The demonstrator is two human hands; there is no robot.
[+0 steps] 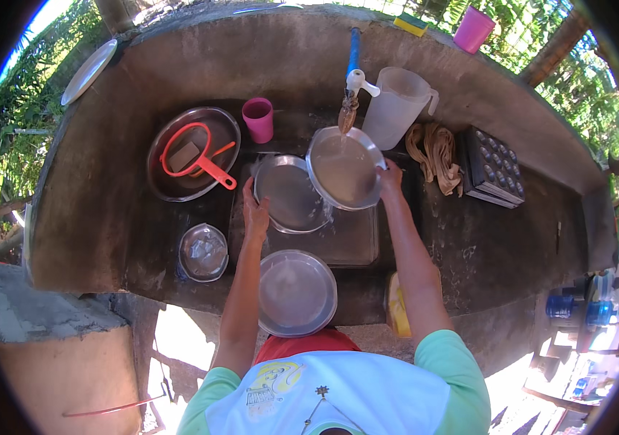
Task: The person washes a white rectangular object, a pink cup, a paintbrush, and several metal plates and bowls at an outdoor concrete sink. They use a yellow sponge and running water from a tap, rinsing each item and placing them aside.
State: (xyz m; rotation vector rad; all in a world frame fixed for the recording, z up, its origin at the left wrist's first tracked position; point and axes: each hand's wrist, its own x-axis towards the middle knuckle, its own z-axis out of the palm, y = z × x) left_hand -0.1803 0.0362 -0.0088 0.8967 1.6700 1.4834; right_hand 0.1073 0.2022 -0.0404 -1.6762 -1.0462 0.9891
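Observation:
My right hand [391,176] grips the right rim of a round metal pan [344,171], tilted beneath the tap [357,81], with water running into it. At the left, my left hand [256,212] holds the edge of a second round metal pan [290,193], whose right side is partly covered by the first. Water spills between the two pans. Under them lies a rectangular metal tray [350,239] in the sink [472,255]. Close to my body, a third round pan [298,293] rests on the sink's front edge.
On the left are a large bowl [157,176] holding a red strainer [208,163], and a small foil-like dish [204,253]. Behind stand a pink cup [258,122] and a plastic pitcher [396,109]. To the right lie a cloth [437,157] and stacked molds [497,168]. A sponge [410,25] sits on the wall.

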